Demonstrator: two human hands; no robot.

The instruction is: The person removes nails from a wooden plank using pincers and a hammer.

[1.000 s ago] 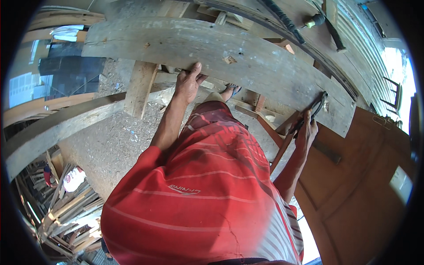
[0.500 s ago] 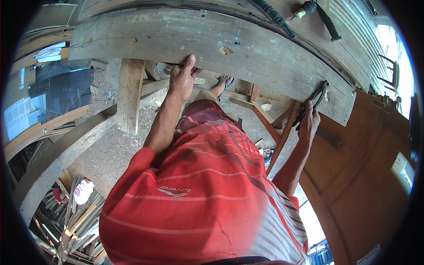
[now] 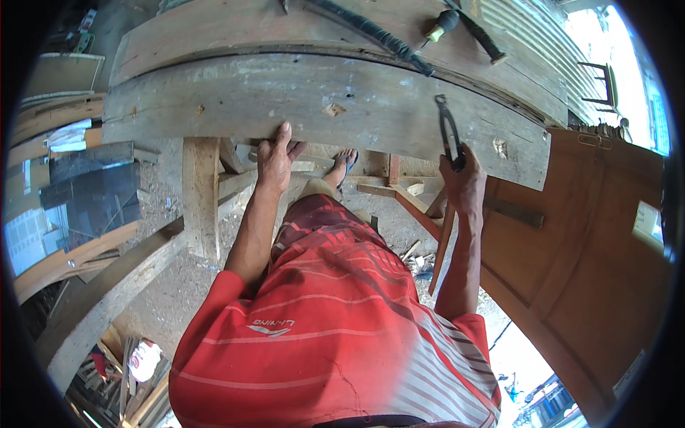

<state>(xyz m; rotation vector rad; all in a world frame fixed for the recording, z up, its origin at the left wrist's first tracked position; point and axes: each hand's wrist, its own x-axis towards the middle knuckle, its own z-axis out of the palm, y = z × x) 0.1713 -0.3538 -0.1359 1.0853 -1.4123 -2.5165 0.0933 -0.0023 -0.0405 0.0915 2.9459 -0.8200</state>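
Note:
A weathered grey plank lies crosswise in front of me, with a splintered pit near its middle and a rough pale hole towards its right end. My left hand grips the plank's near edge, thumb on top and the other fingers partly hidden below. In my right hand are dark metal pincers, held by the handles. Their head points away from me over the plank, to the left of the pale hole.
Behind the plank, a reddish board bears a long tool with a wrapped handle, a screwdriver and another dark-handled tool. A brown wooden panel stands right. Timber pieces lie lower left; a wooden post stands underneath.
The pincers have come away from the pale hole, leftwards, in my right hand. My left hand stays at the plank's near edge. The view has shifted, showing more of the board behind.

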